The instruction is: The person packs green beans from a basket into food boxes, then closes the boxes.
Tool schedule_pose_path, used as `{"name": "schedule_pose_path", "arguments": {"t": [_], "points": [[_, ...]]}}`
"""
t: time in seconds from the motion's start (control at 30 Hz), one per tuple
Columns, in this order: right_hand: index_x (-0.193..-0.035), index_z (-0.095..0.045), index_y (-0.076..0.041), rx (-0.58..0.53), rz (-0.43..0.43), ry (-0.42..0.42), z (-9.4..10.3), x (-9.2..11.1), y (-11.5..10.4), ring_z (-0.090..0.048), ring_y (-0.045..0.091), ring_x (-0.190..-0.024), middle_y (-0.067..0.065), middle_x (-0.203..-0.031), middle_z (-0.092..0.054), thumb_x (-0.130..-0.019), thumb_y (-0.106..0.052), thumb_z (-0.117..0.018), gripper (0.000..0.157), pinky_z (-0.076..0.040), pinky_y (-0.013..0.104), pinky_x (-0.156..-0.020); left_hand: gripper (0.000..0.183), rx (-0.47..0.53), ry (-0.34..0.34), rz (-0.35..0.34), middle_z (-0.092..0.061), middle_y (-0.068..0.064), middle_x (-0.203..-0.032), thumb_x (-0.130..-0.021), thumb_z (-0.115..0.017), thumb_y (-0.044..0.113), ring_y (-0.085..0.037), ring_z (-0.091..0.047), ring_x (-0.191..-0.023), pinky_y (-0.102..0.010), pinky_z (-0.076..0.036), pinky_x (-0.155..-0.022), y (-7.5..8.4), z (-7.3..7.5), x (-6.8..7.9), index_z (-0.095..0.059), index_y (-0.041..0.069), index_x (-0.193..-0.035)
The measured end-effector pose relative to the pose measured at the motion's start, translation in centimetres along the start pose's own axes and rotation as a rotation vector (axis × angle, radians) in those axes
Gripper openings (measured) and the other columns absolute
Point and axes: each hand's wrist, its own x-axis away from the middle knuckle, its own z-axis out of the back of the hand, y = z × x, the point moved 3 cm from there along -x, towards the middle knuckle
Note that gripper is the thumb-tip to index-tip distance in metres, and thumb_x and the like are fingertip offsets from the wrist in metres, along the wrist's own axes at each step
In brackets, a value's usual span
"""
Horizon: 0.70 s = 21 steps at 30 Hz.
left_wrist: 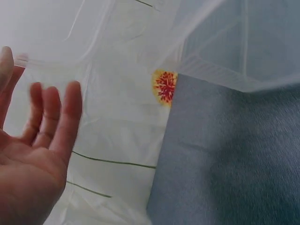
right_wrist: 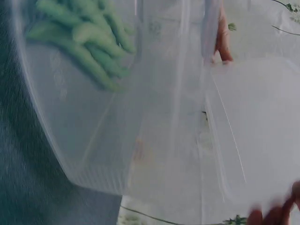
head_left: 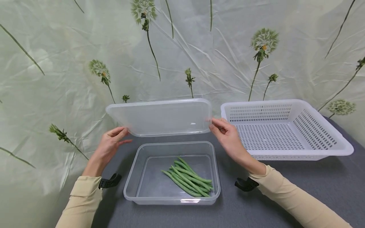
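A clear plastic lid (head_left: 168, 118) is held up, tilted, behind a clear plastic box (head_left: 148, 201). Green beans (head_left: 189, 180) lie in a bunch in the right part of the box. At the lid's left end, my left hand (head_left: 111, 142) pinches the edge between thumb and forefinger; the left wrist view shows its other fingers (left_wrist: 70, 112) held off the lid (left_wrist: 51, 28). My right hand (head_left: 228, 136) pinches the right end of the lid. Only a few blurred fingertips of that hand (right_wrist: 276, 213) show in the right wrist view, beside the lid (right_wrist: 262, 126).
A white perforated basket (head_left: 302, 155) stands on the right, close to my right hand. Dark grey cloth (head_left: 171, 218) covers the table. Behind it hangs a pale sheet (head_left: 176, 63) printed with dandelions.
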Motion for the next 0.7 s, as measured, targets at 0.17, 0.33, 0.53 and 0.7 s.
{"name": "schedule_pose_path", "arguments": {"t": [0.17,0.33,0.53,0.7], "points": [[-0.124,-0.065,0.002,-0.105,-0.068,-0.104,0.6,0.5,-0.3,-0.066,0.023,-0.074,0.017,-0.085,-0.068,-0.099,-0.009,-0.061,0.028,-0.055,0.030,-0.069,0.030,-0.017,-0.077,-0.016,-0.072,-0.005,-0.090,-0.103,-0.045,-0.004,-0.016,-0.069,-0.084,-0.030,-0.057,-0.071,0.3,-0.1,1.2,-0.073,0.006,-0.101],[-0.123,-0.065,0.004,-0.360,-0.268,-0.137,1.0,1.4,-0.1,-0.067,0.013,-0.082,0.005,-0.099,-0.069,-0.100,-0.010,-0.058,0.027,-0.056,0.029,-0.071,0.039,0.070,-0.184,0.064,-0.070,-0.004,-0.117,-0.102,-0.040,-0.010,-0.014,-0.069,-0.098,-0.027,-0.056,-0.077,0.2,0.1,2.5,-0.070,0.007,-0.121],[-0.129,-0.060,0.005,-0.365,-0.405,-0.156,1.1,2.6,-0.2,-0.068,0.018,-0.092,0.009,-0.119,-0.067,-0.096,-0.012,-0.065,0.037,-0.057,0.033,-0.072,0.042,0.107,-0.230,0.186,-0.068,-0.008,-0.120,-0.105,-0.034,-0.005,-0.018,-0.069,-0.101,-0.031,-0.058,-0.072,0.2,0.2,3.6,-0.065,0.009,-0.128],[-0.133,-0.058,0.001,-0.240,-0.367,-0.202,0.9,3.6,-0.4,-0.067,0.022,-0.096,0.019,-0.124,-0.062,-0.092,-0.010,-0.070,0.044,-0.058,0.040,-0.076,0.037,-0.064,-0.244,0.238,-0.069,-0.011,-0.117,-0.101,-0.046,-0.005,-0.023,-0.071,-0.094,-0.038,-0.059,-0.073,0.0,0.2,4.2,-0.059,0.009,-0.132]]}}
